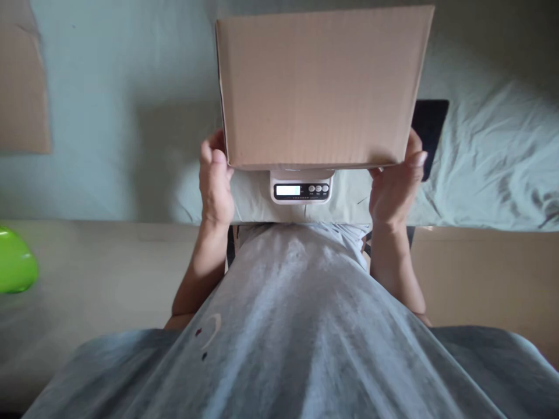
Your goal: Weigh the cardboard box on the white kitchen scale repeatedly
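Note:
A brown cardboard box (323,87) is between my two hands, above a white digital kitchen scale (301,199). My left hand (217,180) grips the box at its near left corner, with the thumb along the side. At the near right corner, my right hand (396,180) holds it with fingers partly under the lower edge. The scale's lit display and round buttons show in front of the box, while its weighing top is hidden. Whether the box touches the scale I cannot tell.
A pale green cloth (100,116) covers the table. Partly behind the box on the right lies a flat black object (432,137). A piece of cardboard (24,93) lies at the far left. Below it, off the table, is a bright green rounded object (16,261).

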`<control>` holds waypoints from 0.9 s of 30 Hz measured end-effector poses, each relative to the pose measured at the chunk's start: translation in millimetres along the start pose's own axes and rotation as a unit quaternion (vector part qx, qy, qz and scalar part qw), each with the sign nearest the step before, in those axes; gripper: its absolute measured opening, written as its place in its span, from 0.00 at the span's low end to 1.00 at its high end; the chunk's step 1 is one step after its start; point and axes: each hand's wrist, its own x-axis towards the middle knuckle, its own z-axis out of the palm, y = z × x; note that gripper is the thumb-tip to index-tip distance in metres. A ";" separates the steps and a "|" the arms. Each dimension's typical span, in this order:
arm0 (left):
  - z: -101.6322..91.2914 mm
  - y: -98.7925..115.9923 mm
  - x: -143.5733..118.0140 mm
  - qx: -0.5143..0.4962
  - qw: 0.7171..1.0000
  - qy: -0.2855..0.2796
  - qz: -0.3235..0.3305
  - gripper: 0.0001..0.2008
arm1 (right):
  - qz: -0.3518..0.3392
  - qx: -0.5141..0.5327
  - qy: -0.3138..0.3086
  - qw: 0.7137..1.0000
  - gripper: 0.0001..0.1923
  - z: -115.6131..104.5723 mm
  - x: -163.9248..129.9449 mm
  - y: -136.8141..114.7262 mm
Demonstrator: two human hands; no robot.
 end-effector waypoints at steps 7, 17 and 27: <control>-11.4 -4.8 14.9 0.020 1.000 -0.010 -0.002 0.29 | 0.022 0.079 0.030 0.996 0.33 -5.5 8.1 -1.5; -16.4 -0.5 10.1 0.059 0.998 -0.013 0.012 0.23 | 0.023 0.064 0.056 0.996 0.29 -1.7 4.3 -7.1; 2.7 27.5 20.4 0.034 0.996 -0.048 0.065 0.24 | -0.030 0.073 0.061 0.995 0.19 4.0 20.0 -17.7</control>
